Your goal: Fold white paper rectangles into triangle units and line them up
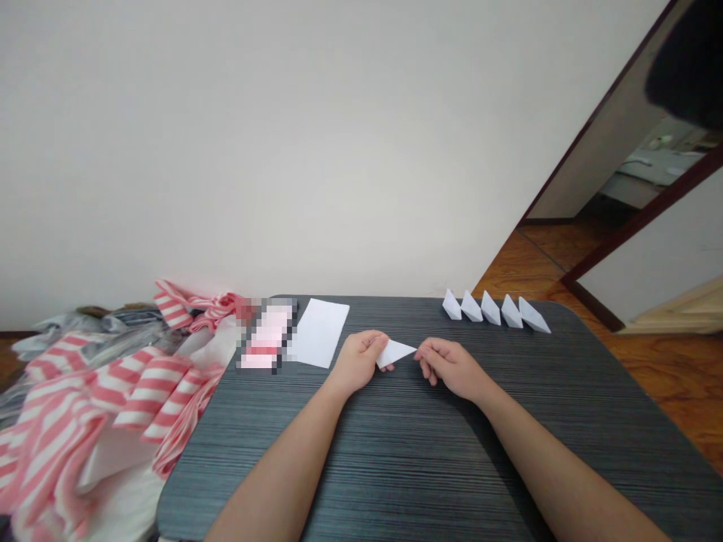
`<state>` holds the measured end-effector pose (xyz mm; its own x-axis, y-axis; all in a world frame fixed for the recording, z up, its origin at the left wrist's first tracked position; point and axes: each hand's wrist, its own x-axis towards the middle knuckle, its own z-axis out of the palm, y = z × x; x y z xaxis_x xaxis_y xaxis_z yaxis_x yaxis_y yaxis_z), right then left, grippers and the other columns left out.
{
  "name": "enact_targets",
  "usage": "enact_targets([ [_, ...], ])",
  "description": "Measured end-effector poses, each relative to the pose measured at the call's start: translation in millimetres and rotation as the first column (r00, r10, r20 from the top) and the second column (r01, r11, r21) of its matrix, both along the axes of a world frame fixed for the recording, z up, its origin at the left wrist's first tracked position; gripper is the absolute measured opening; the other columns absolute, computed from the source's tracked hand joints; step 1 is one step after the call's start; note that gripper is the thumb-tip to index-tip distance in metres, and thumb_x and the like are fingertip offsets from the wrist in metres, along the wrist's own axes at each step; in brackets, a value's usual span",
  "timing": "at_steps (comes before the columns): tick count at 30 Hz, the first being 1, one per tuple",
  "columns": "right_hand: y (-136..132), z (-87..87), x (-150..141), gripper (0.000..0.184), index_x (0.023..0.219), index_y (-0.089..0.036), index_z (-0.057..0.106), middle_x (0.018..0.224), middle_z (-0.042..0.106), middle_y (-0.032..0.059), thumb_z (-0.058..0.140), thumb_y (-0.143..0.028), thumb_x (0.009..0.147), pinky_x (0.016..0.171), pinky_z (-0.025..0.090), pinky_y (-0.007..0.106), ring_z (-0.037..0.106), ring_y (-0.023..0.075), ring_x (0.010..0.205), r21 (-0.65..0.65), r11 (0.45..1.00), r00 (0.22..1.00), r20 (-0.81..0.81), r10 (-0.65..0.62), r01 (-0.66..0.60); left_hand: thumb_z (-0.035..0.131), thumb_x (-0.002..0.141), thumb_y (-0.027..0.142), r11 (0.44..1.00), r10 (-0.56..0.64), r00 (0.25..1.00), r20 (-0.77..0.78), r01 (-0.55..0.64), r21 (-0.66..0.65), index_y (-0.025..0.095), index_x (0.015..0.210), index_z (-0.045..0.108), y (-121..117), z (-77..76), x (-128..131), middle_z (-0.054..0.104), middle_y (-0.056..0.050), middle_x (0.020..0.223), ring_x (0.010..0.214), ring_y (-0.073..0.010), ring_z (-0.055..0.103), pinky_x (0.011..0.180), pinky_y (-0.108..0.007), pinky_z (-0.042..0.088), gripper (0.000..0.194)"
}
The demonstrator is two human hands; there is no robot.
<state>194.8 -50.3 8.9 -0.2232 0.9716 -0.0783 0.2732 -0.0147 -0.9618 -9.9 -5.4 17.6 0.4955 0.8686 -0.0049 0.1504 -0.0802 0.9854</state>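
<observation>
A small piece of folded white paper (395, 352) is held above the dark table, its pointed end turned to the right. My left hand (361, 360) is closed on the wide end, thumb on top and fingertips showing underneath. At the narrow tip, the curled fingers of my right hand (449, 365) pinch the point. To the left of my hands lies a stack of flat white paper (321, 331). Several folded white paper boats (490, 309) stand in a row at the back right of the table.
The dark wood-grain table (395, 467) stands against a pale wall. Beside the paper stack is a pixelated pink and white phone-shaped object (266, 339). Red-and-white striped cloth (135, 391) is heaped along the table's left side. Wooden floor (523, 260) and a doorway are at the right.
</observation>
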Motion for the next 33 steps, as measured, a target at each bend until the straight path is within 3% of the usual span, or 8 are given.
enact_targets([
  [5,0.7,-2.6,1.8,0.031,0.083,-0.016,0.055,0.057,0.056,-0.0016,0.036,-0.04,0.09,0.043,0.037,0.02,0.05,0.0092,0.044,-0.019,0.999,0.999,-0.035,-0.031,0.03,0.037,0.086,0.045,1.0,-0.003,1.0,-0.002,0.003,-0.007,0.014,0.077,0.06,0.1,0.2,0.2,0.062,-0.003,0.058,0.052,-0.0134,0.055,0.052,-0.023,0.04,0.04],
  [13,-1.9,2.6,-2.3,0.019,0.073,-0.017,0.052,0.056,0.053,-0.003,0.044,-0.028,0.087,0.047,0.039,0.02,0.05,0.0093,0.046,0.095,0.995,0.997,0.074,0.001,-0.008,0.037,0.087,0.043,0.999,-0.042,0.999,-0.017,0.043,0.016,0.012,0.075,0.061,-2.9,2.9,1.2,0.062,-0.003,0.058,0.052,-0.0126,0.054,0.052,-0.022,0.04,0.042],
  [21,-0.3,3.1,-1.3,0.022,0.071,-0.018,0.052,0.057,0.054,-0.0025,0.043,-0.029,0.088,0.052,0.039,0.022,0.051,0.01,0.049,0.218,0.968,0.98,0.125,-0.154,0.124,0.041,0.086,0.039,0.997,-0.075,0.997,-0.029,0.076,0.019,0.012,0.071,0.06,-3.3,3.1,1.8,0.059,-0.002,0.057,0.051,-0.0115,0.053,0.05,-0.021,0.041,0.036],
  [29,-2.1,4.3,-2.6,0.024,0.069,-0.018,0.05,0.058,0.054,-0.0019,0.044,-0.03,0.088,0.052,0.04,0.022,0.052,0.0101,0.049,0.176,0.981,0.992,0.077,-0.096,0.081,0.039,0.087,0.038,0.994,-0.092,0.994,-0.055,0.095,0.056,0.012,0.065,0.058,-4.2,4.4,0.9,0.058,-0.002,0.056,0.052,-0.0106,0.053,0.052,-0.021,0.04,0.039],
  [33,-2.6,5.4,-2.3,0.023,0.068,-0.018,0.049,0.056,0.053,-0.0024,0.044,-0.029,0.088,0.051,0.039,0.022,0.051,0.0099,0.048,0.166,0.981,0.992,0.059,-0.112,0.1,0.044,0.085,0.038,0.998,-0.052,0.998,-0.021,0.053,0.043,0.012,0.079,0.061,-3.3,-1.4,4.0,0.059,-0.002,0.063,0.053,-0.0102,0.053,0.05,-0.021,0.041,0.031],
])
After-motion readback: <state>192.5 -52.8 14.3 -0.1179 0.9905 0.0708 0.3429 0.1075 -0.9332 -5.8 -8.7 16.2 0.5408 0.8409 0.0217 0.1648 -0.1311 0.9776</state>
